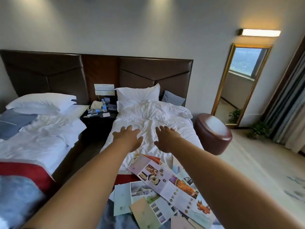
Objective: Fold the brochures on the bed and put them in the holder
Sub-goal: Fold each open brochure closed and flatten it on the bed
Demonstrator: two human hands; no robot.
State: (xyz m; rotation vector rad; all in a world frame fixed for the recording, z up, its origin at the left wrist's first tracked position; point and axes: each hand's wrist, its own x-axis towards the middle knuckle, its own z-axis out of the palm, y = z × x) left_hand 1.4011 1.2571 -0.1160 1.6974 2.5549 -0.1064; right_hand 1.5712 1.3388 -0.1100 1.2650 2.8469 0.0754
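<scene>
Bed (148,129): soft rumpled sheet, poor backing for creasing.
Brochures (165,182): loose overlapping pile at foot end, unfolded, some across red runner (125,178). Likely light, thin, glossy, slippery; will bend, tear.
Long brochure (171,180): top of pile; take at 1 short end.
Left hand (127,136), right hand (166,138): fingers spread, empty, above sheet beyond pile.
Holder: not seen.

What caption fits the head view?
Both open hands, left and right, reach over the bed; unfolded brochures lie scattered below.

Brochures (166,184) on rumpled bed (148,119)
</scene>
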